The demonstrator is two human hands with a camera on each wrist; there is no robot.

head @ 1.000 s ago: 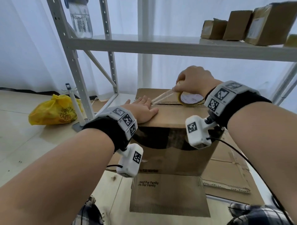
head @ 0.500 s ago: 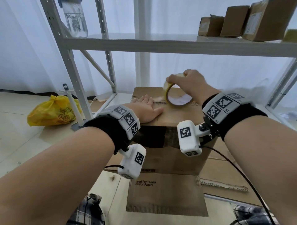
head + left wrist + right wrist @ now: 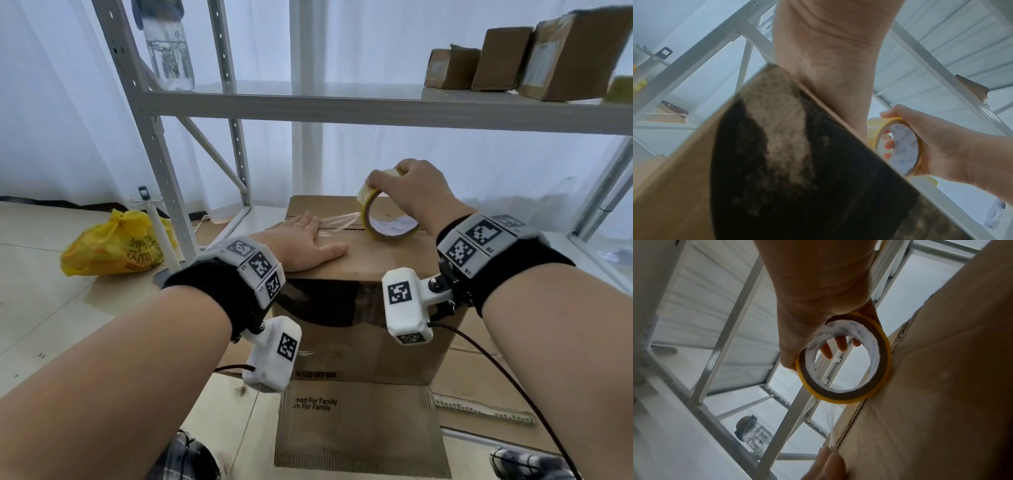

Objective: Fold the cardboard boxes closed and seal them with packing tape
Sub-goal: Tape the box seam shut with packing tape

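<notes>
A brown cardboard box (image 3: 370, 329) stands on the floor with its top flaps folded down. My left hand (image 3: 305, 243) lies flat on the near flap, fingers straight, pressing the free end of a clear tape strip (image 3: 339, 224) at the seam. My right hand (image 3: 411, 195) grips a yellow-edged tape roll (image 3: 387, 219) standing on edge on the box top, right of the left hand. The roll (image 3: 846, 360) rests against the seam in the right wrist view, my fingers over its rim. It shows again as a roll (image 3: 900, 146) beside the box edge (image 3: 694, 186).
A grey metal shelf rack (image 3: 342, 106) stands over the box, with small cardboard boxes (image 3: 507, 61) at its right and a clear bottle (image 3: 168, 51) at its left. A yellow plastic bag (image 3: 116, 250) lies left. Flat cardboard sheets (image 3: 359, 428) lie on the floor in front.
The right hand has tipped the roll from flat up onto its edge and set it on the box top, the tape strip still stretched to the left hand. The left hand stayed pressed flat.
</notes>
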